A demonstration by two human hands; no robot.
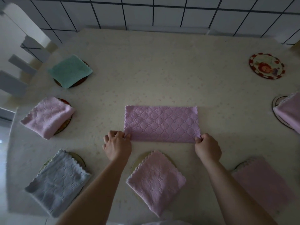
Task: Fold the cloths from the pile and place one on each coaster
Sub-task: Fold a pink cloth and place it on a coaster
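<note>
Both hands on the purple cloth (161, 124), folded to a long rectangle, flat on the table (162, 70). Left hand (117, 146) pinches its near-left corner, right hand (207, 147) pinches the near-right corner, fingers curled round the edge.

Just below the grip, btwn the forearms: a pink folded cloth (156, 179) on a coaster (139, 158). Left of the left hand: grey cloth (58, 181) nearest, pink cloth (47, 116) above it, green cloth (70, 70) farthest, each on a coaster. Right of the right hand: a pink cloth (263, 181) low, another pink one (289, 111) at the frame edge, both on coasters. Far right, well apart from the grip: a bare red-patterned coaster (267, 65). Tiled wall (146, 12) beyond the table.
</note>
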